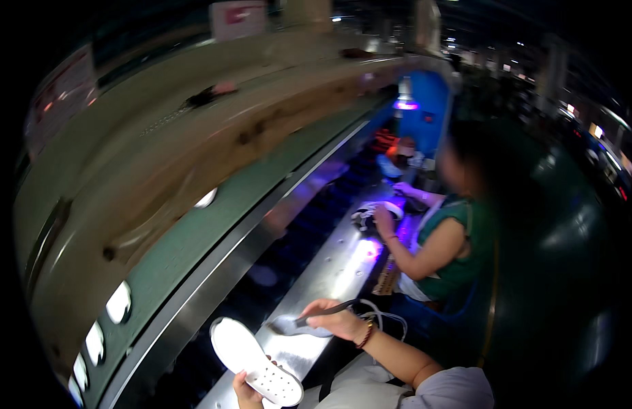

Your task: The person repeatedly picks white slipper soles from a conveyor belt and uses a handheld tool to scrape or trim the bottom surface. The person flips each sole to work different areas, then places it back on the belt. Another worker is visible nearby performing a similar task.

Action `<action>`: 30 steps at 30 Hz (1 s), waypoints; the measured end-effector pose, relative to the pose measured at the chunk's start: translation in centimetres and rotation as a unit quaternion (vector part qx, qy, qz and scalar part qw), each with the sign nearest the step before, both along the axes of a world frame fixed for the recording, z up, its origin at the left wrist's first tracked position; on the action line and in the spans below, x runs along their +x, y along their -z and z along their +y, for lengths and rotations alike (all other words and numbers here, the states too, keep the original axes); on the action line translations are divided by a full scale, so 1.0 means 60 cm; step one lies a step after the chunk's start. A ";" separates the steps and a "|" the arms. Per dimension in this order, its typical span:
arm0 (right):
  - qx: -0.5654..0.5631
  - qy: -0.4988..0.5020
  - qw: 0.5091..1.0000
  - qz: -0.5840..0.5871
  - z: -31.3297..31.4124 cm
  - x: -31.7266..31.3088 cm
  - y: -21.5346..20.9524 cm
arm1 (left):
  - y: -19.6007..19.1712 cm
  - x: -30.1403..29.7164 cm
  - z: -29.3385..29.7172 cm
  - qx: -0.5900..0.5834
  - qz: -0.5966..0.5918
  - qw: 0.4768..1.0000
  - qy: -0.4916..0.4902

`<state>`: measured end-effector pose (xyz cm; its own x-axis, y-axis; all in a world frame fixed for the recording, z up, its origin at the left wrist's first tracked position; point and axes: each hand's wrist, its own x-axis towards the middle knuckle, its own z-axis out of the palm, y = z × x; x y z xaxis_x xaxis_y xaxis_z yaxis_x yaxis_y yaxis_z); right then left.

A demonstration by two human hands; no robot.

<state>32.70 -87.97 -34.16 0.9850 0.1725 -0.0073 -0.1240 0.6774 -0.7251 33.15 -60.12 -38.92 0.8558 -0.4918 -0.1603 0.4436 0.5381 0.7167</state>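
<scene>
A white shoe sole (pixel 251 358) is tilted up in my left hand (pixel 246 391), whose fingers grip its lower left edge. Small dark holes dot the sole's near end, while its far end is washed out by glare. My right hand (pixel 335 320) is closed round a dark-handled brush (pixel 321 312). The brush points left and down, over a shallow greyish dish (pixel 289 328) on the metal bench (pixel 316 283). Its tip is blurred. A gap separates the brush from the sole.
Left of the bench runs a green conveyor belt (pixel 169 262) with several white soles (pixel 119 303) on it. Farther along, a co-worker (pixel 442 238) in green handles a shoe (pixel 377 217) under purple light. White cables (pixel 379 310) lie beside my right wrist.
</scene>
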 end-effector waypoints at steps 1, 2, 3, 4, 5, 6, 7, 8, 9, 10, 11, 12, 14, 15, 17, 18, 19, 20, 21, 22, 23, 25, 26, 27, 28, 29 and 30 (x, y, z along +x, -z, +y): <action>0.000 -0.006 1.000 -0.002 0.004 -0.004 -0.002 | 0.003 0.005 -0.010 -0.023 0.022 0.999 -0.022; 0.000 -0.013 1.000 -0.005 0.009 -0.009 -0.006 | -0.003 0.014 -0.023 -0.034 0.035 0.999 -0.025; 0.003 -0.018 1.000 -0.001 0.015 -0.014 -0.009 | -0.008 0.020 -0.035 -0.041 0.046 0.998 -0.027; -0.010 -0.020 1.000 -0.010 0.022 -0.019 -0.009 | -0.012 0.026 -0.045 -0.045 0.054 0.997 -0.026; -0.025 -0.027 0.999 -0.017 0.030 -0.022 -0.009 | -0.019 0.029 -0.051 -0.049 0.058 0.997 -0.026; -0.054 -0.029 0.998 -0.018 0.039 -0.026 -0.016 | -0.024 0.034 -0.057 -0.053 0.063 0.996 -0.024; -0.043 -0.036 0.998 -0.015 0.047 -0.031 -0.022 | -0.027 0.037 -0.061 -0.059 0.069 0.996 -0.023; -0.036 -0.036 0.999 -0.015 0.056 -0.033 -0.019 | -0.032 0.038 -0.063 -0.065 0.072 0.995 -0.023; -0.029 -0.038 0.999 -0.015 0.064 -0.034 -0.016 | -0.035 0.039 -0.066 -0.073 0.078 0.994 -0.018; -0.017 -0.027 0.999 -0.019 0.080 -0.034 -0.015 | -0.039 0.039 -0.056 -0.077 0.082 0.993 -0.023; 0.003 -0.033 0.999 -0.013 0.087 -0.035 -0.014 | -0.042 0.037 -0.050 -0.083 0.088 0.992 -0.025; 0.023 -0.042 0.999 -0.008 0.093 -0.036 -0.013 | -0.044 0.032 -0.048 -0.093 0.095 0.991 -0.028; 0.015 -0.041 0.999 0.005 0.112 -0.036 -0.009 | -0.047 0.015 -0.040 -0.112 0.110 0.987 -0.032; 0.027 -0.057 0.998 -0.009 0.118 -0.031 -0.009 | -0.049 0.008 -0.035 -0.124 0.118 0.985 -0.036; 0.026 -0.120 0.992 0.030 0.128 -0.026 -0.008 | -0.055 -0.014 -0.019 -0.152 0.147 0.976 -0.043; -0.034 -0.099 0.994 0.033 0.135 -0.023 -0.007 | -0.064 -0.024 -0.013 -0.165 0.160 0.972 -0.051; -0.052 -0.092 0.994 0.033 0.144 -0.021 -0.008 | -0.068 -0.035 -0.006 -0.181 0.173 0.967 -0.052; -0.063 -0.077 0.994 0.055 0.145 -0.025 -0.018 | -0.074 -0.046 -0.004 -0.194 0.180 0.963 -0.054; -0.011 -0.068 0.995 0.065 0.154 -0.023 -0.015 | -0.083 -0.052 0.000 -0.204 0.188 0.959 -0.057; -0.056 -0.059 0.995 0.054 0.160 -0.021 -0.018 | -0.091 -0.058 0.002 -0.217 0.190 0.955 -0.063; 0.024 -0.082 0.990 0.112 0.164 -0.020 -0.035 | -0.099 -0.060 0.003 -0.233 0.192 0.951 -0.061; 0.049 -0.083 0.993 0.073 0.173 -0.011 -0.046 | -0.108 -0.061 0.007 -0.252 0.177 0.950 -0.060; 0.004 -0.073 0.997 0.037 0.179 -0.005 -0.046 | -0.111 -0.064 0.007 -0.263 0.162 0.950 -0.052; 0.011 -0.075 0.997 0.028 0.183 0.000 -0.053 | -0.129 -0.069 -0.001 -0.148 0.161 0.971 -0.094; -0.002 -0.066 0.998 0.023 0.184 0.007 -0.057 | -0.140 -0.073 -0.007 -0.169 0.150 0.970 -0.089; -0.016 -0.055 0.998 0.018 0.189 0.013 -0.060 | -0.145 -0.081 -0.008 -0.190 0.137 0.969 -0.082; -0.041 -0.048 0.998 0.011 0.195 0.016 -0.063 | -0.144 -0.090 -0.005 -0.192 0.121 0.971 -0.080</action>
<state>33.67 -76.28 -30.41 0.9633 0.2643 -0.0475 -0.2027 0.5999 -0.7739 27.73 -60.39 -30.28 0.8859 -0.4195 -0.1978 0.4633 0.8209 0.3340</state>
